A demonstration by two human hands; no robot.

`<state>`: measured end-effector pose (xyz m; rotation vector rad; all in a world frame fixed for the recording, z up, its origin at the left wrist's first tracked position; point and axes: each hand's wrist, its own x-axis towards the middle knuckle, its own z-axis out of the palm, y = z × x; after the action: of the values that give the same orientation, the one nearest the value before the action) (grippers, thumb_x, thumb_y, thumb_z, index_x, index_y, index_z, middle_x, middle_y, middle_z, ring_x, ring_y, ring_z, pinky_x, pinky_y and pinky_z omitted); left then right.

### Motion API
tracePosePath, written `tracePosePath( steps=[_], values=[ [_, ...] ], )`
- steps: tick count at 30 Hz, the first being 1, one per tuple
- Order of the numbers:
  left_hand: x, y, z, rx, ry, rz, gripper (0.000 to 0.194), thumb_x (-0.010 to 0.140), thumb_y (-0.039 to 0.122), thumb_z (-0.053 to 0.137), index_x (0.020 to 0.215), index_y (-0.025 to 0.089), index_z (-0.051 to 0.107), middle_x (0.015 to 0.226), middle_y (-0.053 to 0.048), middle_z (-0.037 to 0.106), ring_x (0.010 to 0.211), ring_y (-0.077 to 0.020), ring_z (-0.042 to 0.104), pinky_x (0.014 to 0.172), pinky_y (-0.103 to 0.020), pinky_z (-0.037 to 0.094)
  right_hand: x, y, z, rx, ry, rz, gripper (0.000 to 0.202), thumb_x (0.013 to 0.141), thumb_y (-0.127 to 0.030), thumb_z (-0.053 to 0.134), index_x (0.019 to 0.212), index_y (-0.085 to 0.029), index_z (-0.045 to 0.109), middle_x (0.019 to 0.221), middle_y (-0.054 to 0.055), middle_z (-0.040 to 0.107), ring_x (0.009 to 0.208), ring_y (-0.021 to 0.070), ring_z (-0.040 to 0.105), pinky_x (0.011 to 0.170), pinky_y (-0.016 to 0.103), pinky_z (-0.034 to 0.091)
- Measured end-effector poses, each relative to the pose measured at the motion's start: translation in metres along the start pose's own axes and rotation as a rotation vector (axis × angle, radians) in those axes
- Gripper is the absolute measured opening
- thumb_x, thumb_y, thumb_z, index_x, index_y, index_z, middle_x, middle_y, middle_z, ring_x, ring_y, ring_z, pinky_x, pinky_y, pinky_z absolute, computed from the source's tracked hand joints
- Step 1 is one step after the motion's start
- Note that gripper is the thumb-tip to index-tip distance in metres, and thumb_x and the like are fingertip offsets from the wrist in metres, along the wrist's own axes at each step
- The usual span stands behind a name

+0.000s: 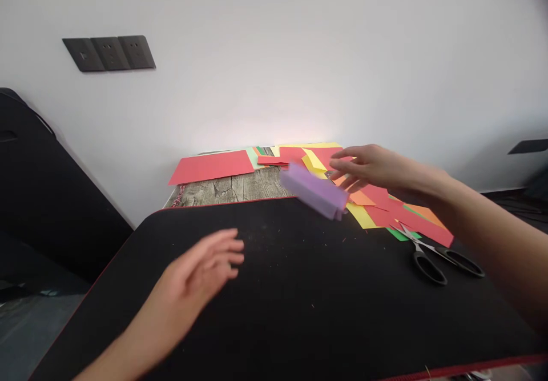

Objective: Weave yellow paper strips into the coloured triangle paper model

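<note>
A folded piece of purple paper [314, 191], smeared by motion, is near the far edge of the black mat [274, 289]. Just to its right is my right hand [363, 167], fingers stretched and spread, with nothing visible in them. Whether a fingertip touches the purple paper I cannot tell. My left hand [201, 269] is over the left part of the mat, slightly blurred, its fingers extended and holding nothing. Below my right forearm, scissors [422, 247] with black handles lie on the mat, blades parted and tips on the paper scraps.
Red paper [214, 167] lies at the back left on a wood-patterned surface [226, 189]. Several coloured sheets, including a folded yellow piece [314, 161], spread along the back and right. Behind rises a white wall [274, 55] with dark sockets [110, 53]. Tiny scraps dot the mat.
</note>
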<state>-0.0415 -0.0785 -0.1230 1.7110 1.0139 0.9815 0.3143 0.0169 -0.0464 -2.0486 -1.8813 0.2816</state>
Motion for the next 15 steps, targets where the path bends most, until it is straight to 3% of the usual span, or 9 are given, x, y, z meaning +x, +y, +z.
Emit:
tracePosePath(
  steps=[1,2,5,10,15],
  values=[
    [0.018,0.002,-0.001,-0.053,0.106,-0.087,0.047,0.088,0.052,0.056,0.126,0.024,0.058,0.118,-0.014,0.065,0.097,-0.0297,0.068,0.078,-0.046,0.06,0.005,-0.006,0.002,0.049,-0.018,-0.018,0.037,0.098,-0.046,0.039,0.118,-0.025,0.062,0.104,0.006,0.072,0.08,0.0188,0.07,0.068,0.031,0.057],
    [0.034,0.002,-0.001,-0.102,0.134,-0.225,0.052,0.086,0.056,0.057,0.126,0.023,0.056,0.12,-0.016,0.063,0.099,-0.0305,0.068,0.078,-0.046,0.06,0.013,-0.01,0.006,0.067,-0.018,-0.017,0.04,0.098,-0.048,0.037,0.113,-0.022,0.064,0.102,0.007,0.072,0.078,0.0183,0.07,0.068,0.031,0.057],
    [0.066,0.0,0.006,-0.106,0.115,-0.303,0.055,0.086,0.055,0.057,0.124,0.016,0.054,0.117,-0.02,0.062,0.091,-0.0292,0.07,0.073,-0.045,0.061,0.051,-0.013,0.025,-0.002,0.058,0.052,0.035,0.097,-0.04,0.047,0.117,-0.015,0.061,0.108,0.012,0.068,0.086,0.0204,0.067,0.077,0.037,0.056],
    [0.083,-0.012,0.022,-0.034,0.073,-0.221,0.055,0.084,0.047,0.063,0.127,0.016,0.05,0.117,-0.018,0.06,0.089,-0.0252,0.068,0.073,-0.041,0.059,0.106,-0.005,0.074,-0.118,0.069,0.137,0.034,0.094,-0.035,0.057,0.123,-0.017,0.056,0.122,0.009,0.059,0.102,0.0217,0.062,0.085,0.043,0.054],
    [0.083,-0.029,0.037,0.066,0.056,-0.075,0.056,0.079,0.035,0.07,0.13,0.022,0.051,0.122,-0.013,0.058,0.1,-0.0248,0.062,0.085,-0.041,0.051,0.121,0.005,0.097,-0.204,0.075,0.092,0.034,0.093,-0.032,0.059,0.122,-0.015,0.057,0.122,0.011,0.06,0.102,0.0223,0.062,0.085,0.042,0.054]
  ],
)
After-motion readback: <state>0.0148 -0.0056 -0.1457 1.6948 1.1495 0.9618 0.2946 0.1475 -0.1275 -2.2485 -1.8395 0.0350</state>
